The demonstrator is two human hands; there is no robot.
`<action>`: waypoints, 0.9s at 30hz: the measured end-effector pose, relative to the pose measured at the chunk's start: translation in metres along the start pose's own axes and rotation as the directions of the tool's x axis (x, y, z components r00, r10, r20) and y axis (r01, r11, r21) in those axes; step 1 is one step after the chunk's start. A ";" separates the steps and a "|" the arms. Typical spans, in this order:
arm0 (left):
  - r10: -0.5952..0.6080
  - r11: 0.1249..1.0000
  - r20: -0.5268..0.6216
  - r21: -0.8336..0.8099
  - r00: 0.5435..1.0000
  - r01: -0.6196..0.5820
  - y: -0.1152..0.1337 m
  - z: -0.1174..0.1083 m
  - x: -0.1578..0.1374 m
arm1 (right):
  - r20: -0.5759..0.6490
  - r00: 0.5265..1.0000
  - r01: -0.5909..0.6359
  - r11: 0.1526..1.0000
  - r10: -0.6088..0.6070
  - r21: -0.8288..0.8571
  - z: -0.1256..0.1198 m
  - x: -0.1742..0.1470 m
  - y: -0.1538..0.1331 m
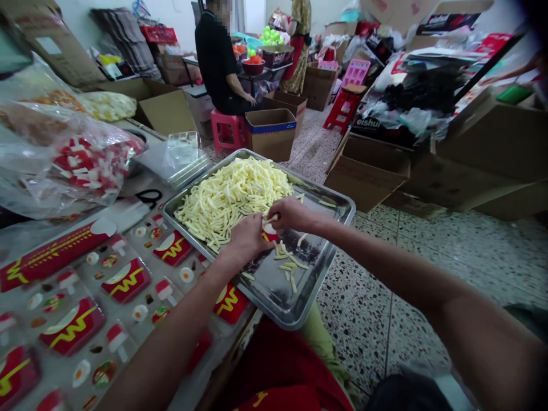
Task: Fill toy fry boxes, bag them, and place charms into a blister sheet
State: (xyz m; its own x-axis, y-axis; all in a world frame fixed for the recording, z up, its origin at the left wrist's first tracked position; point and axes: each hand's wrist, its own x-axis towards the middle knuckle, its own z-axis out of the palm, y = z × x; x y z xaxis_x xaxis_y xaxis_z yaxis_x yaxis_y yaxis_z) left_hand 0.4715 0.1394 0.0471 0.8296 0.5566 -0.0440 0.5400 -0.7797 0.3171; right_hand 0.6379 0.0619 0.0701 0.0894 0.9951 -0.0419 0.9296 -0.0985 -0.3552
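A metal tray [317, 274] holds a large heap of pale yellow French fry pieces [235, 194], with several loose ones scattered on its near right part. Above the tray, my left hand [248, 235] grips a small red and white fry carton [269, 232], mostly hidden by the fingers. My right hand [293, 214] is closed at the carton's top, pinching a few fry pieces [270, 219] between thumb and fingers. To the left, flat red cartons [126, 279] with yellow zigzags lie in rows among small food-shaped pieces on the table.
Clear bags [85, 160] of red and white pieces stand at the left, near black-handled scissors [149, 197]. Cardboard boxes [368, 171] stand on the speckled floor [359, 308]. A person [218, 63] sits on a pink stool [226, 128]; another person [298, 45] stands behind.
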 end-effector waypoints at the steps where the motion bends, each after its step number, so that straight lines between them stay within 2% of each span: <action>1: 0.002 0.999 -0.013 -0.042 1.000 -0.003 -0.001 0.003 0.005 | 0.029 0.999 -0.041 0.999 0.041 -0.004 0.001 0.005 -0.008; 4: 0.023 0.991 -0.088 -0.128 0.996 -0.034 -0.009 0.013 0.013 | 0.150 0.982 -0.120 0.992 0.114 0.032 0.002 0.017 -0.019; 6: 0.028 0.988 -0.135 -0.148 0.990 -0.048 -0.015 0.018 0.012 | 0.261 0.964 -0.107 0.980 0.061 0.169 -0.001 0.020 -0.016; 8: 0.017 0.987 -0.158 -0.155 0.987 -0.042 -0.019 0.021 0.009 | 0.337 0.942 -0.118 0.931 -0.005 0.345 -0.003 0.022 -0.011; 10: -0.003 0.988 -0.174 -0.153 0.985 -0.024 -0.019 0.023 0.006 | 0.297 0.954 -0.169 0.902 0.047 0.397 -0.001 0.023 -0.008; 13: -0.018 0.982 -0.172 -0.188 0.985 -0.015 -0.016 0.024 0.003 | 0.102 0.965 -0.260 0.926 0.241 0.272 0.013 0.024 -0.009; 16: -0.072 0.964 -0.134 -0.265 0.988 0.034 -0.012 0.026 0.000 | -0.006 0.954 -0.290 0.927 0.300 0.237 0.031 0.021 -0.016; 19: -0.135 0.950 -0.130 -0.298 0.982 0.091 -0.010 0.027 -0.002 | -0.052 0.953 -0.276 0.929 0.297 0.248 0.040 0.021 -0.027; 21: -0.170 0.948 -0.151 -0.294 0.974 0.119 -0.010 0.026 -0.002 | -0.049 0.961 -0.252 0.932 0.273 0.259 0.036 0.025 -0.033; 24: -0.190 0.961 -0.237 -0.242 0.953 0.131 -0.015 0.023 -0.004 | -0.002 0.989 -0.139 0.942 0.147 0.304 0.016 0.031 -0.032; 27: -0.116 0.982 -0.246 -0.175 0.962 0.073 -0.023 0.022 -0.007 | -0.062 0.998 -0.016 0.972 0.031 0.234 -0.006 0.023 -0.015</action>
State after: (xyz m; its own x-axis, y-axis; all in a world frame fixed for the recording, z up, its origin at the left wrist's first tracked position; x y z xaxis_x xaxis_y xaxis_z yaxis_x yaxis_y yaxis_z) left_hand 0.4563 0.1476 0.0196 0.7008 0.6965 0.1545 0.5661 -0.6747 0.4737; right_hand 0.6285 0.0866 0.0803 0.1406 0.9900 0.0052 0.8188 -0.1134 -0.5628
